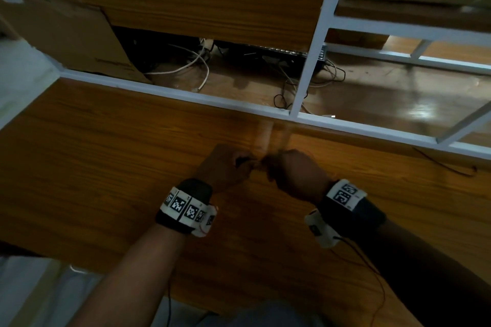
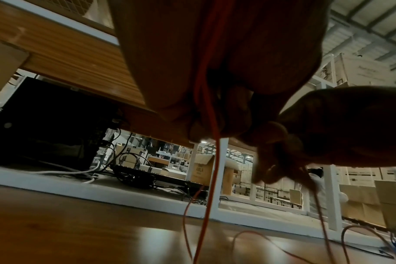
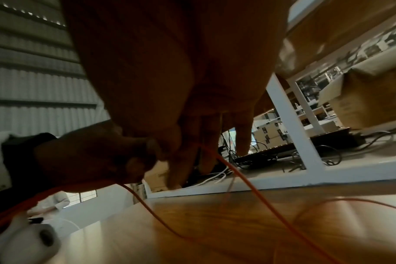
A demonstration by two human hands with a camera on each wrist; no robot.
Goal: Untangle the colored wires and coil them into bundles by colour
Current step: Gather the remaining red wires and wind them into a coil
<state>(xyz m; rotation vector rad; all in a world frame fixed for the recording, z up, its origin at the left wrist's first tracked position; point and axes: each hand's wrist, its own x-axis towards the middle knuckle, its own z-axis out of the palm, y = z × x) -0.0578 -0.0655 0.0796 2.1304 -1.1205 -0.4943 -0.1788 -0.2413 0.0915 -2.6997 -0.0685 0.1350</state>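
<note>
With both hands (image 1: 261, 167) pinching the orange wire (image 2: 209, 178) above the surface (image 1: 106, 154), we risk tightening its trailing loops.

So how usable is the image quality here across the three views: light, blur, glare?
Head view: dim overall, the hands dark, the left hand and right hand close together, a smeared streak just above them, glare on the floor at right. Left wrist view: hand backlit, nearly a silhouette, orange wire readable, glare on the table. Right wrist view: the same backlighting; the wire blurs toward the bottom edge.
</note>
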